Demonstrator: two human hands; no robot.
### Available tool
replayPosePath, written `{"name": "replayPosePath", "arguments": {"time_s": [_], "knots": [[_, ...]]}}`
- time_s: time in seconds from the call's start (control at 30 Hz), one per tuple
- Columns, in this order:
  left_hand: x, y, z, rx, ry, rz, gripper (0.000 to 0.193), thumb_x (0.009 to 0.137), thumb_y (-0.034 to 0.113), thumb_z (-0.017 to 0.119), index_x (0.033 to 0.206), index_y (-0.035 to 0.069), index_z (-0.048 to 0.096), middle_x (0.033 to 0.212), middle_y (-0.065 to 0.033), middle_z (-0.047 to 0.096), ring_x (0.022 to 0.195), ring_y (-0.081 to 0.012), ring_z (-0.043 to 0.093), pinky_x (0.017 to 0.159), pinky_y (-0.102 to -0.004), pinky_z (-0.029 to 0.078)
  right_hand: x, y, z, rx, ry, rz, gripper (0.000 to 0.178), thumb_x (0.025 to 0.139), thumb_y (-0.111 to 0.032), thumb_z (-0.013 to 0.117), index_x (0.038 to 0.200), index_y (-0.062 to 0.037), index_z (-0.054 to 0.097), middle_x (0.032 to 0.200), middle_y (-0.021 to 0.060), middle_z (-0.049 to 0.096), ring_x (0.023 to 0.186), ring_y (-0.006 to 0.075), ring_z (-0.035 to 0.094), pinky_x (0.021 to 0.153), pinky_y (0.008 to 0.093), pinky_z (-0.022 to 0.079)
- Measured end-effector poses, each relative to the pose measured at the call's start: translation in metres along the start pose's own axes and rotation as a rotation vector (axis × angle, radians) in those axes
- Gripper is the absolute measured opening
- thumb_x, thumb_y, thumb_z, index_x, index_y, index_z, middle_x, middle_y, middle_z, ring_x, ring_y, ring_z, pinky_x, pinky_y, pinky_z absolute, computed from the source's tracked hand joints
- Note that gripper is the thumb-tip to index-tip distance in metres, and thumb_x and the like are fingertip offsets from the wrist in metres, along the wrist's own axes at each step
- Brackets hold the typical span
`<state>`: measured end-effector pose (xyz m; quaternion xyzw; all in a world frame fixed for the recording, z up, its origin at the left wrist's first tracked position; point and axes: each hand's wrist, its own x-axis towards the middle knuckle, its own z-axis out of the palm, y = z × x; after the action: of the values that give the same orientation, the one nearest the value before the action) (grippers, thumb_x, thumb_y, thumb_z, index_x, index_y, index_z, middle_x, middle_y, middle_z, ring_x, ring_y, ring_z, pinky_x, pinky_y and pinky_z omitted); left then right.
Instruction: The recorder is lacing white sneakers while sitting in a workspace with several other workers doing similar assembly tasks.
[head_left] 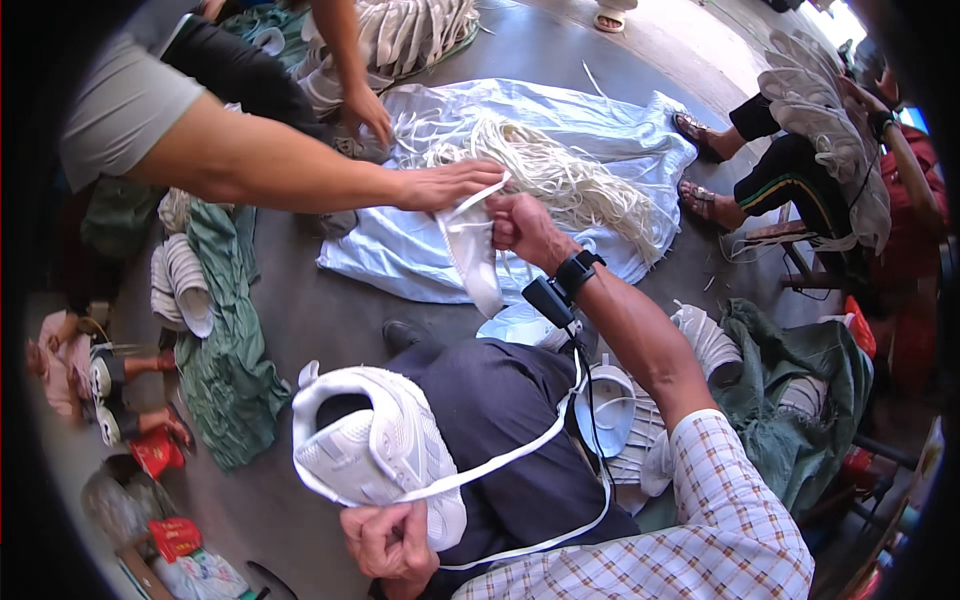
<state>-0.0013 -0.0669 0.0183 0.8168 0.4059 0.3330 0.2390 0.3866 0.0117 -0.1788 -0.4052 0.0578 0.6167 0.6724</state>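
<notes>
On my lap lies a white sneaker [385,440] with its opening facing up and to the left. My left hand [388,540] is closed at its near side, pinching where a white shoelace [510,457] crosses the shoe. That lace runs loosely toward my right forearm and loops back to my lap. My right hand [527,228], wearing a dark wrist device [562,284], is reached out and closed on what looks like a white lace; the fingers partly hide it. Touching it is a co-worker's hand [455,187], above another white shoe [470,255].
A heap of white laces [560,180] lies on a pale sheet [370,245] ahead. Stacked white shoe parts and a green cloth [225,340] lie left; more shoes [705,340] and a dark green sack [775,440] lie right. A seated person's sandalled foot [708,203] is at far right.
</notes>
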Motion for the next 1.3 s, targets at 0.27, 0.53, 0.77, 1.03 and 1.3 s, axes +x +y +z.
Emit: {"name": "replayPosePath", "arguments": {"time_s": [0.27, 0.53, 0.77, 1.03, 1.3], "knots": [[0.002, 0.009, 0.003, -0.058, -0.013, -0.009, 0.016, 0.071, -0.004, 0.077, 0.082, 0.005, 0.067, 0.081, -0.001, 0.048, 0.06, -0.0093, 0.04, 0.051, -0.0246, 0.028, -0.027, 0.014, -0.022, -0.26, 0.057, -0.226, 0.005, 0.09, -0.007, 0.056, 0.091, -0.0043, 0.06, 0.062, 0.0022, 0.052, 0.049, 0.012, 0.047, 0.047, 0.0273, 0.036], [0.002, 0.017, 0.003, -0.106, -0.006, -0.05, 0.014, 0.073, -0.002, 0.076, 0.083, 0.004, 0.067, 0.078, -0.0011, 0.048, 0.063, -0.0107, 0.042, 0.056, -0.0263, 0.03, -0.064, 0.042, 0.009, -0.695, -0.094, -0.187, 0.029, 0.092, -0.018, 0.063, 0.107, 0.0064, 0.067, 0.079, 0.0074, 0.068, 0.059, 0.0107, 0.06, 0.048, 0.0258, 0.048], [0.005, 0.008, 0.003, -0.138, 0.021, 0.052, 0.017, 0.071, -0.002, 0.077, 0.084, 0.006, 0.069, 0.075, -0.0009, 0.05, 0.062, -0.0117, 0.045, 0.055, -0.027, 0.033, -0.144, 0.017, 0.018, -0.876, -0.224, -0.217, 0.037, 0.095, -0.027, 0.066, 0.116, 0.0035, 0.066, 0.091, 0.0073, 0.071, 0.08, 0.0117, 0.065, 0.07, 0.0263, 0.052], [0.001, 0.008, 0.0, -0.173, 0.053, 0.09, 0.015, 0.072, -0.002, 0.076, 0.083, 0.005, 0.069, 0.075, -0.0023, 0.049, 0.063, -0.0145, 0.047, 0.056, -0.0293, 0.036, -0.218, 0.008, 0.07, -0.945, -0.31, -0.503, 0.039, 0.097, -0.031, 0.062, 0.119, 0.001, 0.067, 0.1, 0.0081, 0.072, 0.091, 0.0139, 0.064, 0.082, 0.0294, 0.051], [-0.006, 0.011, 0.001, -0.149, 0.078, 0.131, 0.016, 0.071, 0.001, 0.077, 0.084, 0.007, 0.07, 0.075, -0.0057, 0.051, 0.065, -0.0223, 0.051, 0.06, -0.0357, 0.042, -0.296, 0.068, 0.095, -1.725, -0.432, -1.146, 0.039, 0.083, -0.037, 0.074, 0.106, -0.0075, 0.065, 0.13, 0.0134, 0.055, 0.133, 0.0337, 0.043, 0.111, 0.0553, 0.027]]}}
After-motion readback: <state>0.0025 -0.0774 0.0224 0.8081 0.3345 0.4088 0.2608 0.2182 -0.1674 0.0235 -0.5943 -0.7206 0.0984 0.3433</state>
